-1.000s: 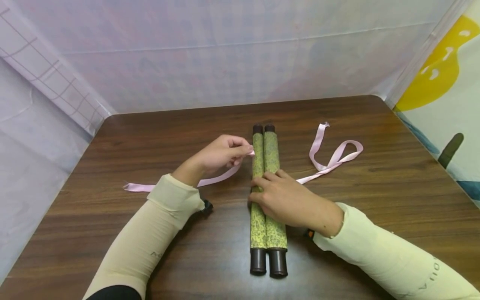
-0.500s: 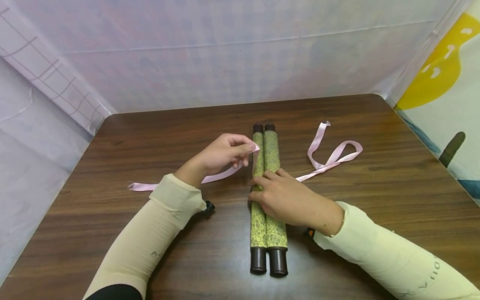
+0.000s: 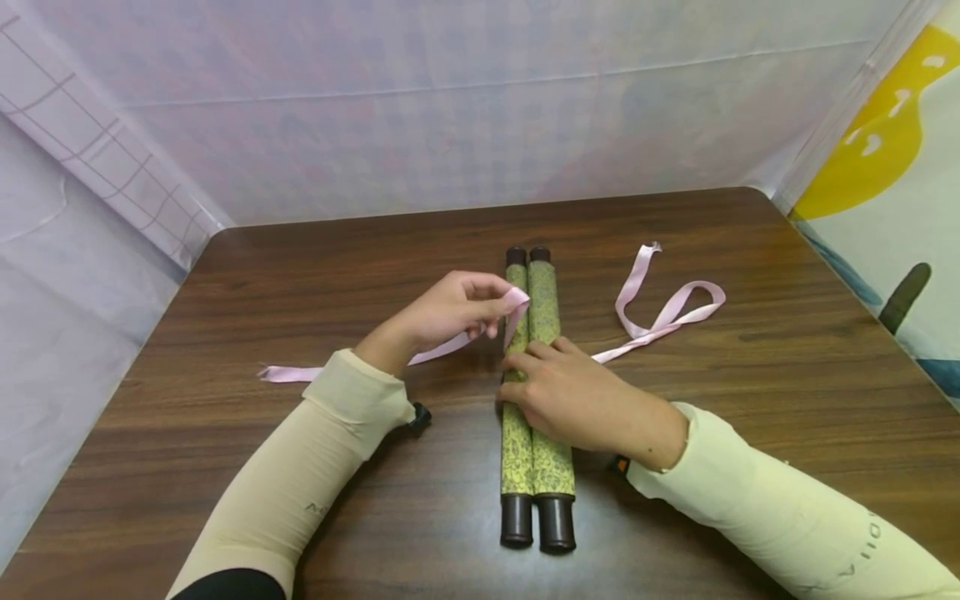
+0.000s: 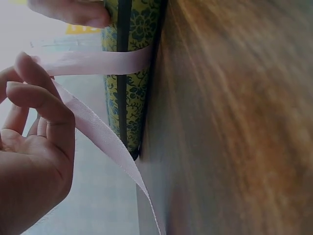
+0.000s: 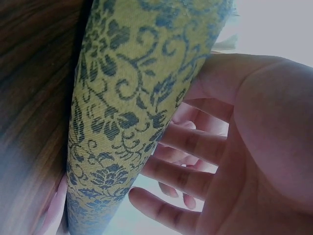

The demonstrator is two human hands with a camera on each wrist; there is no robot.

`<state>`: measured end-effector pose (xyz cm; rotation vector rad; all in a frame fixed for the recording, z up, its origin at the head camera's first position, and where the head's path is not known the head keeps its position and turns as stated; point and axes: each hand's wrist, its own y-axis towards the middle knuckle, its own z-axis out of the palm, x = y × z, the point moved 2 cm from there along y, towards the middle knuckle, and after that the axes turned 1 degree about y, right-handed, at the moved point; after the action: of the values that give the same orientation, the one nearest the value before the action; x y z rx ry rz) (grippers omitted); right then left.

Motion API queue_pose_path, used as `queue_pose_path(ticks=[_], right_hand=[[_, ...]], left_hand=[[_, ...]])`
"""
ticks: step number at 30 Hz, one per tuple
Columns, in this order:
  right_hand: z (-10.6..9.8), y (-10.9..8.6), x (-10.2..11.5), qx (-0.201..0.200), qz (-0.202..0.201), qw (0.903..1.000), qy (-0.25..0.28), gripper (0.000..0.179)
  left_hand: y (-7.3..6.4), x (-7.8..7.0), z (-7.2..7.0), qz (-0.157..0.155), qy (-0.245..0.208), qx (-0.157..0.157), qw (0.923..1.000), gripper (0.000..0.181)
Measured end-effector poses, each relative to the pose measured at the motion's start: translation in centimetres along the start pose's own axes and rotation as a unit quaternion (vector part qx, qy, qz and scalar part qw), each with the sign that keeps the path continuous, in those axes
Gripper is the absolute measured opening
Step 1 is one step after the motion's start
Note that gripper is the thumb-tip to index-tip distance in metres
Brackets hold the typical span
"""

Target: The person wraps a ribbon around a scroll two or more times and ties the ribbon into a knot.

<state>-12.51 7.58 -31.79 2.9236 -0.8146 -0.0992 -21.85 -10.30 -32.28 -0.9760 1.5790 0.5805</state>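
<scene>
A scroll in yellow-green floral brocade lies lengthwise on the table, rolled into two parallel rolls with dark end knobs. My left hand pinches a pink ribbon between thumb and fingers just above the left roll. From that pinch the ribbon's loose tail hangs toward the table, while a band of it bends across the scroll's side in the left wrist view. My right hand spans both rolls from the right, its fingers bent over the left roll, holding them together.
Right of the scroll, another length of pink ribbon lies looped on the brown wooden table. Pale fabric hangs stand behind the table's far edge. A yellow shape is printed on the right-hand cloth.
My left hand has moved slightly right, drawing its ribbon over the left roll, where a folded loop now shows. The ribbon's left end has slid a little right. My right hand stays put.
</scene>
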Motion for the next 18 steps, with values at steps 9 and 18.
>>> queue_pose_path(ticks=[9,18], right_hand=[[-0.03,0.03,0.01,0.004,0.001,1.0,0.001,0.025],[0.04,0.07,-0.04,0.009,0.003,0.9999,0.002,0.026]], left_hand=[[0.0,0.03,0.08,0.001,0.008,-0.004,1.0,0.03],[-0.02,-0.05,0.17,0.002,0.04,0.005,0.9992,0.033]])
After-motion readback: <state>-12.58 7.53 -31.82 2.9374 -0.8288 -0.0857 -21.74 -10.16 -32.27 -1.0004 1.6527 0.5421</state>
